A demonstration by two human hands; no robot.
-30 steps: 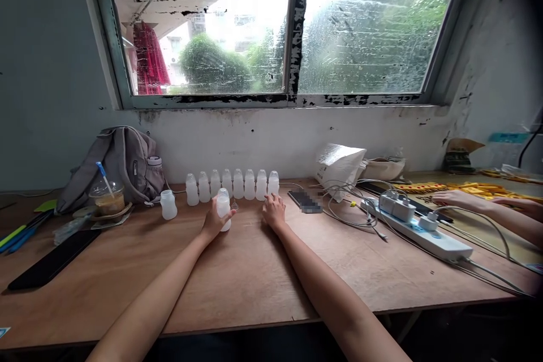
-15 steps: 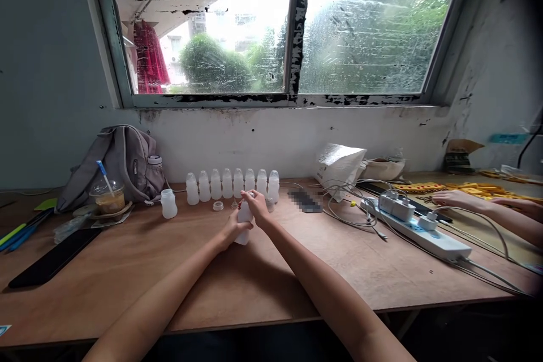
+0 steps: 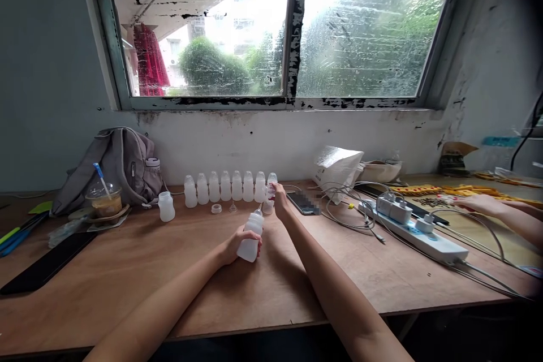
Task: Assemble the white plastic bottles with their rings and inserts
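Note:
Tilted to the right, a frosted white bottle (image 3: 250,242) with a clear nipple on top is wrapped by the fingers of my left hand (image 3: 240,242). My right hand (image 3: 279,199) pinches a small clear cap (image 3: 270,190) above and to the right of that bottle, in front of the row's right end. Several capped frosted bottles (image 3: 225,185) stand in a row near the wall. An uncapped bottle (image 3: 167,207) stands apart on the left. A white ring (image 3: 216,209) and a clear nipple (image 3: 233,207) lie before the row.
A phone (image 3: 303,202), tangled cables and a white power strip (image 3: 436,242) lie to the right. Another person's hand (image 3: 470,202) is at far right. On the left are a backpack (image 3: 121,164), a drink cup (image 3: 106,203) and a black slab (image 3: 48,263).
My right hand has left the bottle and moved right and up to the row's end. The bottle in my left hand is now lower, tilted right, its nipple showing.

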